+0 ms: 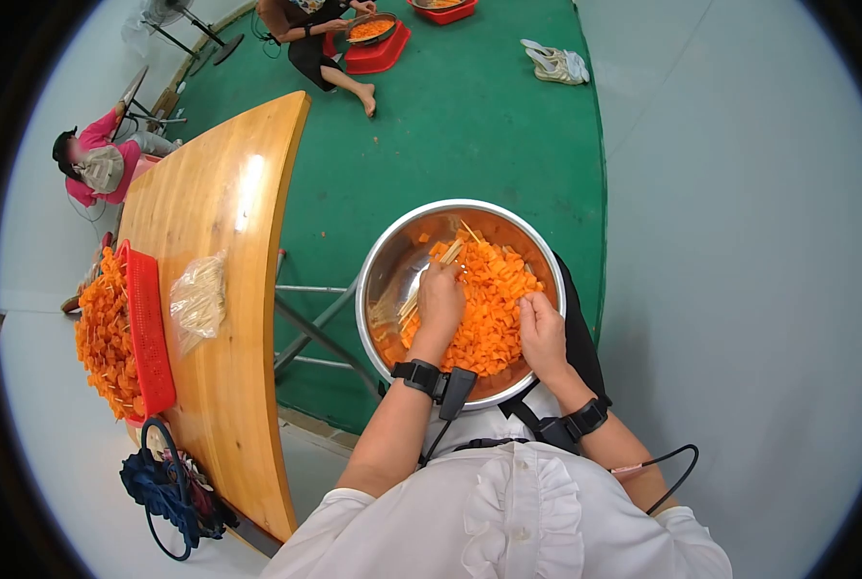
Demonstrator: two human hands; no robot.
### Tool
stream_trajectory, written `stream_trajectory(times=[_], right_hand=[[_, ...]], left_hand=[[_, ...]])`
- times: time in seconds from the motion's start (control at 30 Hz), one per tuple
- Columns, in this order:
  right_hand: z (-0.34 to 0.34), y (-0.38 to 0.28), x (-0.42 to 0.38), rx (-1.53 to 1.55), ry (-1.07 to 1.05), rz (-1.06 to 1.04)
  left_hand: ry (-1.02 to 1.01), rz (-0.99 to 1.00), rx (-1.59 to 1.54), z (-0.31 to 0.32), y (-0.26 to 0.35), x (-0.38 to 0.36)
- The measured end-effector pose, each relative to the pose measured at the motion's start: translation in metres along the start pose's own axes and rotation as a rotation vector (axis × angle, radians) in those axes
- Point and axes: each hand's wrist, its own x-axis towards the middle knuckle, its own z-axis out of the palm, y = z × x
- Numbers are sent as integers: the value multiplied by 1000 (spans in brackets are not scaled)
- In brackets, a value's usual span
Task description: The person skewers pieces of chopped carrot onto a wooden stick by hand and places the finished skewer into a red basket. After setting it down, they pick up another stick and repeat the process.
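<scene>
A steel bowl point(383, 253) on my lap holds a heap of diced orange pieces point(494, 328) that look like carrot. My left hand point(441, 301) is closed over a bundle of thin wooden sticks point(450, 253) at the bowl's left side; their ends show above and below the hand. At the right of the heap, my right hand point(544, 333) has thumb and fingers pinched together among the pieces. Whatever sits between those fingertips is too small to make out. One loose stick point(471, 232) pokes up from the heap near the far rim.
To the left stands a wooden table point(248, 376) with a bag of sticks point(199, 299) and a red basket point(151, 328) piled with skewered orange pieces. A dark blue bag point(161, 487) is near it. Other people sit further off, one with a bowl point(371, 29). Shoes point(556, 63) lie on green flooring.
</scene>
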Motion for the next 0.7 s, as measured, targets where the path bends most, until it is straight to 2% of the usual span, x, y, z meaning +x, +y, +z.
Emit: stream_trajectory(times=[0.07,0.17,0.27,0.37,0.47,0.5,0.7], right_hand=[[0,0,0,-11,-5,-4],[-2,-3,1,-28,-18,-15],[-3,-3,0,-16,-23,-27],[-4,-2,0,-9,-32,-37],[-4,-1,0,-49,-91,-58],[-4,0,0,-76,-128,-63],[-2,0,0,-181,-164,-103]], left_hand=[[-55,132,167,2,0,-2],[-41,128,277,4,1,-2],[-19,-1,73,4,-7,2],[-54,-488,-454,-8,-2,12],[86,-669,-1084,-10,-6,19],[118,-692,-1197,-11,-7,21],[77,-689,-1222,-14,-7,20]])
